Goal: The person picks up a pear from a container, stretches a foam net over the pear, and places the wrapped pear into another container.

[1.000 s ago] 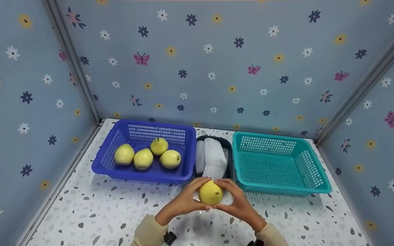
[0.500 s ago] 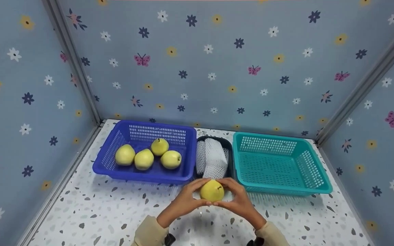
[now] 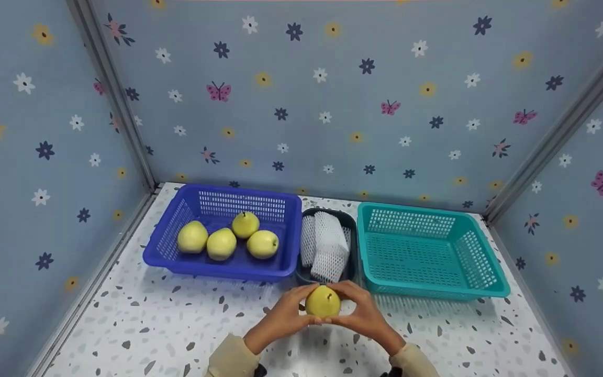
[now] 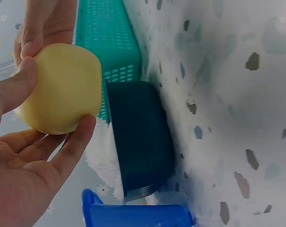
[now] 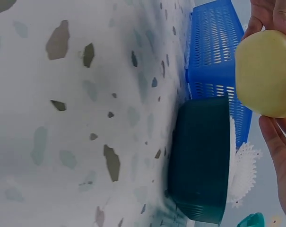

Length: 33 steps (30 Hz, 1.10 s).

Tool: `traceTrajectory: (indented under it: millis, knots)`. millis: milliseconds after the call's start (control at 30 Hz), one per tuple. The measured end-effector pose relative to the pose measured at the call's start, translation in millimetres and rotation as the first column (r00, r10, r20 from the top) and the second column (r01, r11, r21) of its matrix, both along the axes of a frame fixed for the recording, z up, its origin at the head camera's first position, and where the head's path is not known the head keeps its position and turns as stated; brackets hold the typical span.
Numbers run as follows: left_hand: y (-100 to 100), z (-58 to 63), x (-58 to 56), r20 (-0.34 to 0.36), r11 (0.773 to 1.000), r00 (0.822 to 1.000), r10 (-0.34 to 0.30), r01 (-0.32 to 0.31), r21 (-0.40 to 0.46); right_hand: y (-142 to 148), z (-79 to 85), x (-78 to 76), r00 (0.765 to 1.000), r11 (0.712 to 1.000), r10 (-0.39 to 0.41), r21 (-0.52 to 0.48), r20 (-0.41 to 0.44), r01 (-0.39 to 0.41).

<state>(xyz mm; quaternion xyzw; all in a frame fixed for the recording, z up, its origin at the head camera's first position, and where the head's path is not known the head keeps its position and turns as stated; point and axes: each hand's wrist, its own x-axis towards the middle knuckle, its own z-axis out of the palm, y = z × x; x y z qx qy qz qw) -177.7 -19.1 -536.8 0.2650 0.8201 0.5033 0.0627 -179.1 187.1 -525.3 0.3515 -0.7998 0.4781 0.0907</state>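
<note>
A yellow pear (image 3: 323, 302) is held up between both hands, its stem toward the head camera. My left hand (image 3: 285, 314) curls its fingers and thumb around one side of the fruit. On the other side my right hand (image 3: 363, 315) grips it the same way, the two thumbs meeting at the near side. In the left wrist view the smooth pale side of the pear (image 4: 67, 90) shows. Just beyond the hands, a small dark green basket (image 3: 353, 262) holds white foam net sleeves (image 3: 328, 241).
To the left stands a blue-violet basket (image 3: 218, 268) with several pears (image 3: 221, 244) in it. A teal basket (image 3: 437, 289) is at the right. All stand on a speckled white tabletop (image 3: 176, 324), with flower-patterned walls (image 3: 301, 94) behind and at both sides.
Both hands and the pear rise slightly, then come down and back toward the person. More of the white net sleeves and the dark basket's near end now shows. The pear's stem has turned a little.
</note>
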Motion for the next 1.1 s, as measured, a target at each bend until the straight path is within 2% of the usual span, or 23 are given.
traceTrajectory:
  millis: [200, 467, 833, 1033, 1100]
  knots:
    - [2, -13.1, -1.5, 0.006, 1.000, 1.000, -0.001, 0.001, -0.021, 1, -14.1, -2.6, 0.999, 0.999, 0.033, 0.008, 0.018, -0.034]
    - [5, -28.4, -4.0, 0.065, 0.999, 0.998, 0.015, -0.013, -0.040, 2, -29.6, -5.5, 0.999, 0.999, 0.044, 0.021, 0.031, -0.045]
    - [7, -44.6, -8.6, 0.007, 0.998, 0.999, 0.040, -0.039, -0.058, 1, -43.9, -7.7, 0.994, 0.998, -0.017, 0.064, 0.108, 0.010]
    - [7, -51.7, -7.8, 0.027, 0.999, 1.000, 0.006, -0.005, -0.042, 2, -49.6, -6.1, 0.986, 0.996, 0.001, 0.084, 0.168, -0.015]
    - [8, -52.7, -7.5, 0.036, 0.998, 0.999, 0.013, -0.011, -0.056, 3, -50.2, -6.3, 0.983, 0.996, 0.011, 0.088, 0.181, -0.027]
